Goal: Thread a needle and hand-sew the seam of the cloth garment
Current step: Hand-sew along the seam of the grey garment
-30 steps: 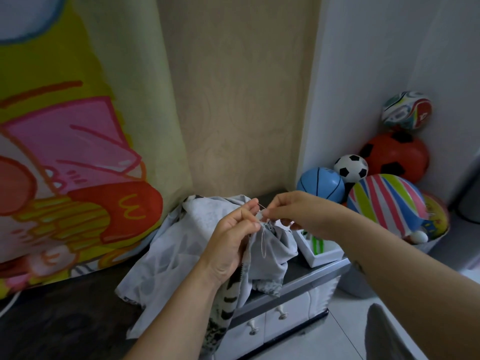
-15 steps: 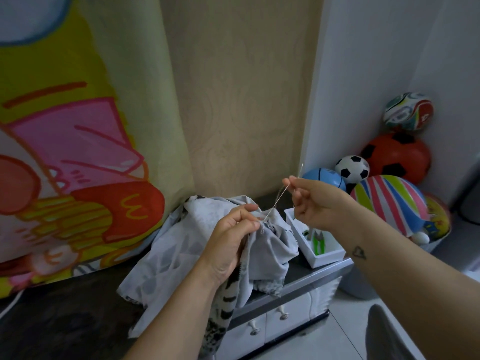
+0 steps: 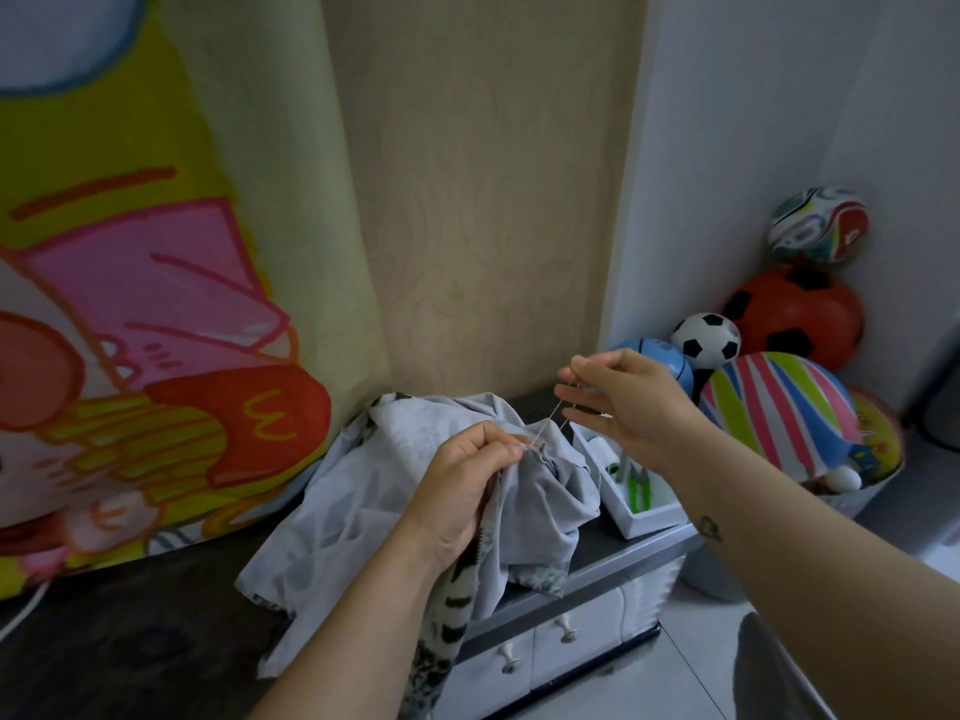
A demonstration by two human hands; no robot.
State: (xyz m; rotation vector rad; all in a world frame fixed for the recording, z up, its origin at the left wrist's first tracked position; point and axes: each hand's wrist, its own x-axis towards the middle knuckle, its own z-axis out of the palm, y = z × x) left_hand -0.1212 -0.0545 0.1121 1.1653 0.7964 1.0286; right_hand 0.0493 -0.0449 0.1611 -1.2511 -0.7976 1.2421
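At my far left hung a bright cartoon banner (image 3: 130, 304), no part of the job. The garment (image 3: 363, 491) lay heaped on the dark surface (image 3: 130, 641), one corner spilling over the front edge. It was pale grey cloth with a faint print, and a black-and-white patterned strip showed underneath. It looked light and limp, the kind that slumps and slides unless bunched, so I judged the place to hold it was right beside the seam, close to the stitch. There sat my left hand (image 3: 462, 485), its fingers (image 3: 496, 448) curled and pinching a raised fold of the cloth. From that fold the thread (image 3: 550, 418) ran up, thin, pale and taut, to my right hand (image 3: 623, 402). Its thumb and forefinger pinched the thread while the other fingers stretched out straight. The needle I could not make out. Thread that fine would snap or tangle under a hard tug, I reckoned. Further right stood a white tray (image 3: 649, 522) with green-handled snips (image 3: 640, 483), then a pile of balls (image 3: 779, 407).
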